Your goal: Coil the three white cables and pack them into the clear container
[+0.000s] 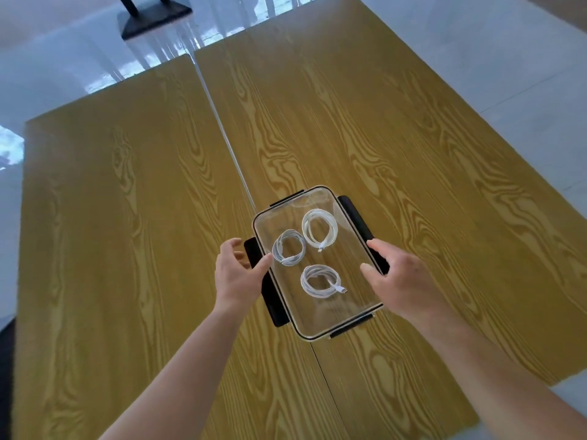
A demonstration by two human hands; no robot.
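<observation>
The clear container (346, 308) with black side latches sits at the centre of the wooden table, its transparent lid on top. Three coiled white cables lie inside: one at the far right (319, 230), one at the left (288, 247), one nearest me (320, 281). My left hand (236, 274) is at the container's left side, thumb on the lid's edge, fingers curled over the black left latch. My right hand (397, 274) is at the right side, thumb resting on the lid, fingers around the black right latch.
Two wood-grain tabletops (127, 249) meet along a seam running under the container. A glossy pale floor surrounds them. A black stand base (152, 17) is on the floor beyond the far edge.
</observation>
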